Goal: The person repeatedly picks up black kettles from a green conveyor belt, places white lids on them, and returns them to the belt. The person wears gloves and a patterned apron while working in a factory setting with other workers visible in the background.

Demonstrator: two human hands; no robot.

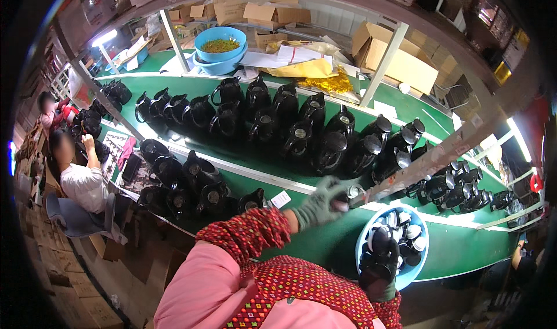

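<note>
My left hand (320, 205), in a grey-green glove, is blurred over the green conveyor. Its fingers are near a small round silvery piece (354, 192); whether it holds anything is unclear. At the near side of a light blue basin (425, 246), my gloved right hand (383, 293) is closed around a black jug (377, 270), which partly covers the basin. Black and white round lids (413, 231) fill the basin. Beyond my hands stand rows of black jugs (331, 149), with more black jugs (202, 177) grouped to the left.
A slanting metal post (426, 165) crosses close to my left hand. Farther back are stacked blue basins (219, 46), yellow sheets (304, 68) and cardboard boxes (400, 59). A person in a white top (84, 184) sits at the left. More jugs (455, 187) stand at right.
</note>
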